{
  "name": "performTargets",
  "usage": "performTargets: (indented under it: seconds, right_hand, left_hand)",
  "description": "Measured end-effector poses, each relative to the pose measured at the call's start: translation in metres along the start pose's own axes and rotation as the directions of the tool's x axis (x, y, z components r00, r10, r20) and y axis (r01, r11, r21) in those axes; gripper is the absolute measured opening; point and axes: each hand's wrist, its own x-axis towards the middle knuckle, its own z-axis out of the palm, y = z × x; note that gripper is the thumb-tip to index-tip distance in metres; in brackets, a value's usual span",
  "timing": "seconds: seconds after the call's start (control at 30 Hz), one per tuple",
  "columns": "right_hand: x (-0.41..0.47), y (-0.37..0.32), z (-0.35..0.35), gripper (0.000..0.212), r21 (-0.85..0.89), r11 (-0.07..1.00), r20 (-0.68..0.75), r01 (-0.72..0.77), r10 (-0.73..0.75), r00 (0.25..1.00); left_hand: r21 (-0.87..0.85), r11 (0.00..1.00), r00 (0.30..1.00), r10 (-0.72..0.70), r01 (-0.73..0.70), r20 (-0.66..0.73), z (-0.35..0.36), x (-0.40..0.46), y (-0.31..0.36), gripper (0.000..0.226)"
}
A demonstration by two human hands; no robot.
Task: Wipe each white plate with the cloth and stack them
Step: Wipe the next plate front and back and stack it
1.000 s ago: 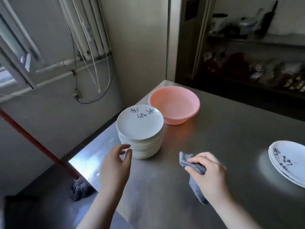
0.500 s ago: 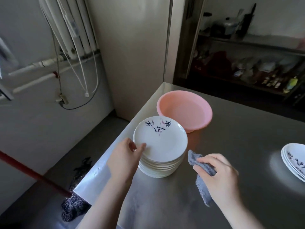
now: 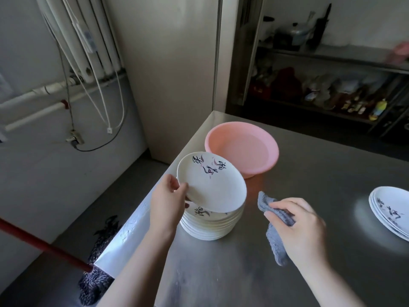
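Lifted since half a second ago, one top plate (image 3: 211, 185) tilts above the plate stack (image 3: 210, 224), its edge pinched by the left hand (image 3: 166, 202). Right hand (image 3: 303, 227) clutches one grey cloth (image 3: 276, 229). One pink basin (image 3: 242, 147) sits behind; a second stack (image 3: 391, 211) lies far right on the steel table (image 3: 309, 173).

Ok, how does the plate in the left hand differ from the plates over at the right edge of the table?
The lifted plate is tilted and pinched at its rim by the left hand, just above the tall stack; the right-edge plates lie flat on the steel table, untouched. The lifted plate is single; those form a short pile. Both are white with dark brush-like markings.
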Motion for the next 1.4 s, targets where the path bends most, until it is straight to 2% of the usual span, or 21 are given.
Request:
performTargets:
  seconds: [0.13,0.33,0.5,0.63,0.77,0.97,1.1,1.23,1.33,1.4]
  right_hand:
    - [0.001,0.002,-0.012,0.017,0.003,1.000,-0.026,-0.028,0.028,0.999]
    - [-0.010,0.025,-0.065,0.017,-0.046,0.990,-0.197,-0.135,0.123,0.973]
    - [-0.037,0.065,-0.137,0.017,-0.078,0.968,-0.336,-0.237,0.198,0.921]
    - [-0.064,0.113,-0.187,0.016,-0.053,0.951,-0.401,-0.304,0.258,0.879]
    - [-0.093,0.166,-0.228,0.017,-0.073,0.944,-0.360,-0.322,0.276,0.891]
    - [-0.116,0.237,-0.273,0.018,-0.122,0.954,-0.158,-0.273,0.252,0.955]
    - [-0.120,0.262,-0.285,0.019,-0.113,0.953,-0.084,-0.282,0.273,0.958]
    - [-0.124,0.274,-0.287,0.025,-0.091,0.946,-0.034,-0.310,0.308,0.951]
    - [-0.127,0.278,-0.285,0.028,-0.086,0.944,0.012,-0.317,0.319,0.948]
    - [-0.128,0.279,-0.284,0.030,-0.093,0.951,0.049,-0.296,0.302,0.952]
  left_hand:
    - [-0.226,0.974,1.000,-0.014,0.012,-0.005,0.006,-0.004,0.008,0.022]
    - [-0.354,0.935,0.989,0.030,0.023,0.144,0.055,-0.026,0.023,0.027]
    - [-0.361,0.931,0.938,0.076,0.055,0.340,0.126,-0.086,0.027,0.035]
    - [-0.275,0.955,0.905,0.016,0.112,0.425,0.189,-0.156,0.007,0.034]
    - [-0.201,0.958,0.870,-0.082,0.202,0.486,0.244,-0.227,-0.023,0.032]
    - [-0.100,0.943,0.850,-0.238,0.319,0.469,0.300,-0.312,-0.059,0.032]
    - [-0.036,0.954,0.865,-0.252,0.296,0.433,0.311,-0.334,-0.069,0.033]
    - [0.155,0.966,0.870,-0.253,0.205,0.423,0.308,-0.334,-0.069,0.030]
    - [0.410,0.911,0.843,-0.180,-0.052,0.507,0.301,-0.322,-0.062,0.029]
    - [0.489,0.852,0.831,-0.127,-0.189,0.542,0.297,-0.313,-0.055,0.027]
